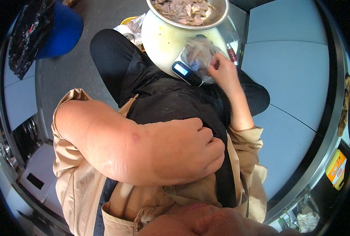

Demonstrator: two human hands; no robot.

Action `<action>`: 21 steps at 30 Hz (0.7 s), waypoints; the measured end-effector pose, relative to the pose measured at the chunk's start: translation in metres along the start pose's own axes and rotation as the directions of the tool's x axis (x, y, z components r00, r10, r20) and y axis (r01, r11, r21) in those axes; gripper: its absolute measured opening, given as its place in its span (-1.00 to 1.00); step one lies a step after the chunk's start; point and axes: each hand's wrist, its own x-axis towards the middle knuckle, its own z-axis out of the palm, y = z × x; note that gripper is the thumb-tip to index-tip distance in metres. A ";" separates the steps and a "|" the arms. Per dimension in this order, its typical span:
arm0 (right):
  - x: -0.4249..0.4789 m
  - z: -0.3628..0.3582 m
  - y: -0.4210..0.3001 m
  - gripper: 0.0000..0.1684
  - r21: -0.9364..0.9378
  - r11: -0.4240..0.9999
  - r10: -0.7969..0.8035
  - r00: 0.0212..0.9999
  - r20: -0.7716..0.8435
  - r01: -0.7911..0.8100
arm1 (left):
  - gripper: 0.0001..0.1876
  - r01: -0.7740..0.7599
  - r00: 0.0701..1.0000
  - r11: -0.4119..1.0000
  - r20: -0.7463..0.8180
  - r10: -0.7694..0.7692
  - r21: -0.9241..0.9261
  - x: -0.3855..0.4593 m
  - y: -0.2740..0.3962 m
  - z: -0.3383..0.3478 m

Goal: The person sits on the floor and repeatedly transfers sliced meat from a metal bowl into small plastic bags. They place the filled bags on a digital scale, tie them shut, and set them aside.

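My right hand (223, 70) has its fingers closed on the edge of a clear plastic bag (197, 51), which holds something hard to make out. The bag rests on a small digital kitchen scale (189, 75) with a lit display. Under the scale is a round white board or stool top (158, 44) with yellowish stains, between my knees. At its far side, a steel bowl (149, 3) holds many pieces of sliced meat (189, 11). My left hand (198, 150) is curled into a fist before my chest, forearm across my body; its palm is hidden.
A dark red cylindrical item (232, 54) lies right of the bag. Left of the board are a yellow basket (127, 20) and plastic wrapping (136, 26). A blue bucket (64, 32) with a black plastic bag (30, 35) stands far left. Pale cabinet doors (287, 67) border the right.
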 end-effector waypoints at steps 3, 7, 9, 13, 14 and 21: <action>-0.005 -0.023 -0.002 -0.87 0.262 0.933 0.249 0.968 0.022 -0.246 | -0.58 -0.014 1.000 1.000 -0.013 0.013 -0.022 -0.001 -0.002 0.001; -0.008 -0.037 -0.001 -0.84 0.462 0.833 0.346 0.938 -0.007 -0.304 | -0.62 -0.017 0.999 1.000 -0.048 0.016 -0.026 0.004 0.000 0.004; -0.009 -0.040 0.002 -0.83 0.434 0.843 0.360 0.933 -0.018 -0.317 | -0.64 -0.009 0.997 1.000 -0.072 0.011 0.018 0.007 0.007 0.007; -0.008 -0.039 0.010 -0.82 0.422 0.851 0.349 0.937 -0.006 -0.314 | -0.66 -0.044 0.994 0.997 -0.097 0.050 0.065 0.018 0.014 0.004; -0.008 -0.039 0.012 -0.82 0.443 0.844 0.341 0.940 -0.004 -0.304 | -0.66 -0.071 0.992 0.996 -0.098 0.077 0.062 0.022 0.014 0.000; -0.008 -0.032 0.017 -0.85 0.412 0.867 0.312 0.950 -0.013 -0.279 | -0.63 -0.122 0.941 0.992 -0.320 0.110 -0.017 0.033 0.013 -0.007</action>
